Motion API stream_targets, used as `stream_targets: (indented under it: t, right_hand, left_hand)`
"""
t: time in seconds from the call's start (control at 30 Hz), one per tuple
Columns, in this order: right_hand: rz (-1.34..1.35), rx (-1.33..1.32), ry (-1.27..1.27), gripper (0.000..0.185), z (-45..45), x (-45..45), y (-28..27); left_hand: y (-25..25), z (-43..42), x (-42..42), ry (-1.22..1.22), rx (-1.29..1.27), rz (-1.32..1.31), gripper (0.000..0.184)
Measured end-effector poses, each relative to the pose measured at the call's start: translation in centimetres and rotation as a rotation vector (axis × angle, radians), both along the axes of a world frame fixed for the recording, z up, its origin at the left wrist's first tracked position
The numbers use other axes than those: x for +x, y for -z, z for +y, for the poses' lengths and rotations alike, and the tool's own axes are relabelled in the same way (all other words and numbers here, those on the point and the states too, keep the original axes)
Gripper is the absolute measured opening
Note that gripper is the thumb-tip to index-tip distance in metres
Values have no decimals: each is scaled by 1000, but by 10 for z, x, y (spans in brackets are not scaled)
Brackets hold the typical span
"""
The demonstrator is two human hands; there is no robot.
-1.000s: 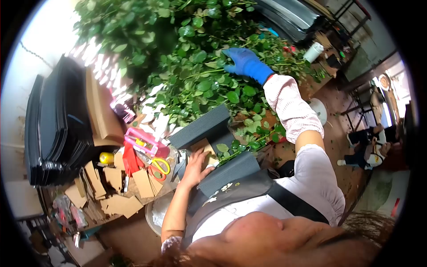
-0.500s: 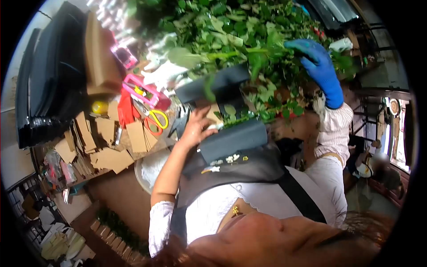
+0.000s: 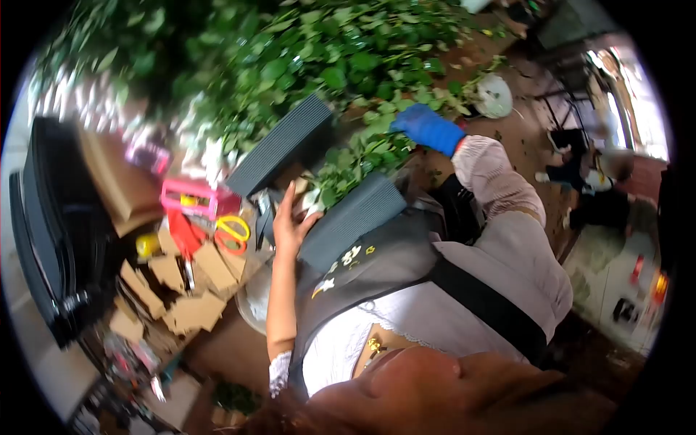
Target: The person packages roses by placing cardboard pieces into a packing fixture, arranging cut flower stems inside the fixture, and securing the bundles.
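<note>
A leafy green stem bunch [image 3: 359, 165] lies between two raised sides of dark grey corrugated sheet [image 3: 355, 217] on my lap. My left hand [image 3: 288, 230], bare, is at the bunch's left end with its fingers spread, beside a small whitish thing [image 3: 310, 199] that I cannot make out. On the right, my right hand [image 3: 429, 129], in a blue glove, has its fingers curled on the leafy stems at the bunch's other end. Its fingertips are partly hidden by leaves. A larger heap of leafy stems [image 3: 312, 65] covers the table beyond.
Yellow-and-orange-handled scissors [image 3: 232, 233], a pink holder [image 3: 196, 197] and cut cardboard pieces [image 3: 192, 312] lie to the left. Black sheets [image 3: 51, 239] stand at the far left. A white round object [image 3: 494, 96] is at the right, and a person [image 3: 602, 174] is farther back.
My right hand has come down and left, bringing leafy stems onto the sheet. The view has turned, and the sheet now appears more tilted. My left hand stays by the sheet's left end.
</note>
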State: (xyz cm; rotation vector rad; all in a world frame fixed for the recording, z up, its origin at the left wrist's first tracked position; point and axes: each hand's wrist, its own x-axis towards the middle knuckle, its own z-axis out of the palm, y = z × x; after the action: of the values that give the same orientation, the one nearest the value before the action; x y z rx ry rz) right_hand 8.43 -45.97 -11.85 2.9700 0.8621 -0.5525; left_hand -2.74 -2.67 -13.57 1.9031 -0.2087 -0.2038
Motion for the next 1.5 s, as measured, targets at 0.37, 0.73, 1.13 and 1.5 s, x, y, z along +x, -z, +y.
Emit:
stream_targets:
  t: [0.37,0.73,1.13,1.5]
  right_hand:
    - [-365,-119,121,61,33,-47,29]
    - [-326,-147,74,57,47,-35,14]
    - [-482,473,121,32,67,160,-114]
    - [-344,78,107,31,140,241,-156]
  left_hand:
    - [-29,-7,7,102,147,-95,47]
    - [-25,-4,7,91,147,-18,47]
    - [-34,-4,22,124,261,-170,19]
    - [-27,-10,23,70,224,-139,14]
